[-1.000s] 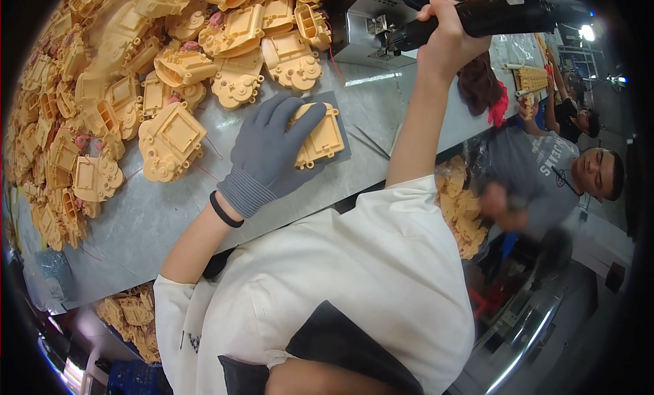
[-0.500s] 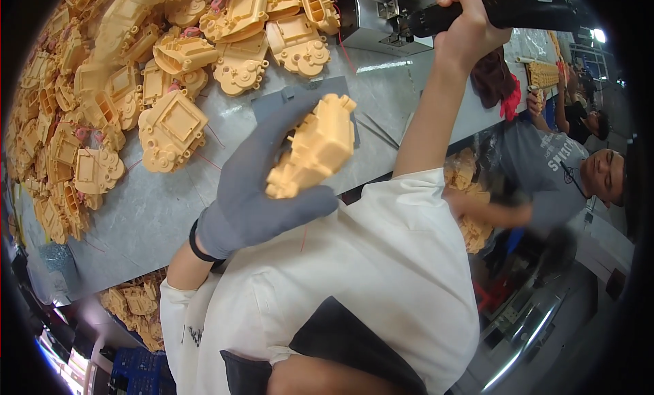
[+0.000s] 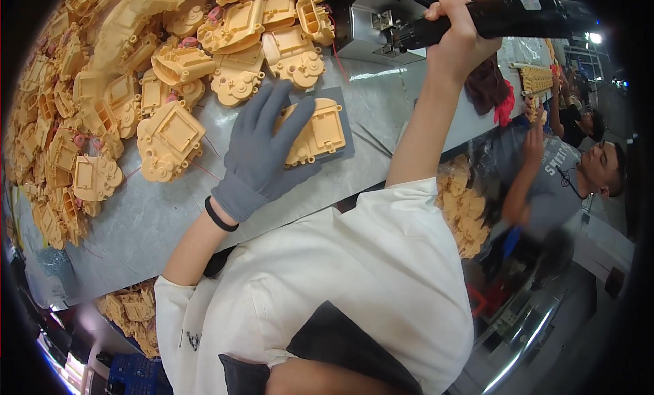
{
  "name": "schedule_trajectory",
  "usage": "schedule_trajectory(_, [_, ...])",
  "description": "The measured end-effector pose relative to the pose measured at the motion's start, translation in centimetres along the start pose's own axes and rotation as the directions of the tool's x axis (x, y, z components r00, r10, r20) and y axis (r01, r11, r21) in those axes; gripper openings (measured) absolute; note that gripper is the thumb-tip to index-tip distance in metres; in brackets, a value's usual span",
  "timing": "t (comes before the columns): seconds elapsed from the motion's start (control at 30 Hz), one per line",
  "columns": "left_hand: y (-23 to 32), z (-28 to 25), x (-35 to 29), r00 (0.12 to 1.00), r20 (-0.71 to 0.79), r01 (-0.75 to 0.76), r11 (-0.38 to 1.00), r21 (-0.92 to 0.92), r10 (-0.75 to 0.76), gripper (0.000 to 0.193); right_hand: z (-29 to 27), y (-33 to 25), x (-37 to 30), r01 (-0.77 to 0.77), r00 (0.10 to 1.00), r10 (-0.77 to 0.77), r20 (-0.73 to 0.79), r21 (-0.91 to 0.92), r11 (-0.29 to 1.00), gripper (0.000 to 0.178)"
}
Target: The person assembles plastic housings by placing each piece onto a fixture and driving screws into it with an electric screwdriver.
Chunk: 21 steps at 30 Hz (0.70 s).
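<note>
My left hand (image 3: 259, 153), in a grey glove, rests on a yellow plastic housing (image 3: 321, 132) with its fingers across the far side and its thumb by the near edge. The housing lies flat on a dark grey pad (image 3: 347, 126) on the table, its recessed side up, partly hidden by the hand. My bare right hand (image 3: 464, 39) is wrapped round a black electric screwdriver (image 3: 524, 14), held sideways at the far right. The tool's narrower end points left, next to a metal box (image 3: 366, 28) with a small fitting on its face.
A large heap of yellow housings (image 3: 102, 88) covers the table's left and far side, with one single housing (image 3: 170, 139) nearer the pad. Tweezers (image 3: 375, 141) lie right of the pad. Dark red cloth (image 3: 485, 92) lies farther right. A co-worker (image 3: 552, 170) sits at the right.
My left hand has carried the housing from near my body, away from me, and laid it flat on the pad. The screwdriver stays in my right hand, slightly shifted.
</note>
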<state>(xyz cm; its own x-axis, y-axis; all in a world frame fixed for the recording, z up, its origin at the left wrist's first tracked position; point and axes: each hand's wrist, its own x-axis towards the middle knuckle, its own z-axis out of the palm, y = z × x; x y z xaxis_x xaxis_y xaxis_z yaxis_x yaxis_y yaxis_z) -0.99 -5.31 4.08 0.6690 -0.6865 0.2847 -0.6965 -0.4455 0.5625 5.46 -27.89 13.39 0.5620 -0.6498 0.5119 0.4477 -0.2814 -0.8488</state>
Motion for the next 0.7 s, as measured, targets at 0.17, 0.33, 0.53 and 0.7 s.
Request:
schedule_trajectory(0.17, [-1.3,1.8,-2.6,0.984,-0.124,0.104,0.977,-0.184,-0.128,0.078,-2.8,1.2,-0.2,-0.062,0.986,0.043,0.164,0.117,0.991,0.035])
schedule_trajectory(0.33, [-1.7,2.6,-2.4,0.955,-0.231,0.142,0.972,-0.185,-0.183,0.074,-2.9,-4.6,-7.0,-0.22,0.936,0.057,0.348,0.451,0.865,0.05])
schedule_trajectory(0.53, [-2.4,2.2,-2.4,0.964,-0.172,0.167,0.968,-0.188,-0.2,0.075,-2.5,-5.1,-9.5,-0.255,0.841,0.024,0.541,0.357,0.899,0.05])
schedule_trajectory(0.7, [-3.0,2.6,-2.8,0.97,-0.214,0.068,0.976,-0.206,-0.113,0.077,-1.7,-4.9,-10.5,-0.229,0.875,0.067,0.479,0.288,0.93,0.046])
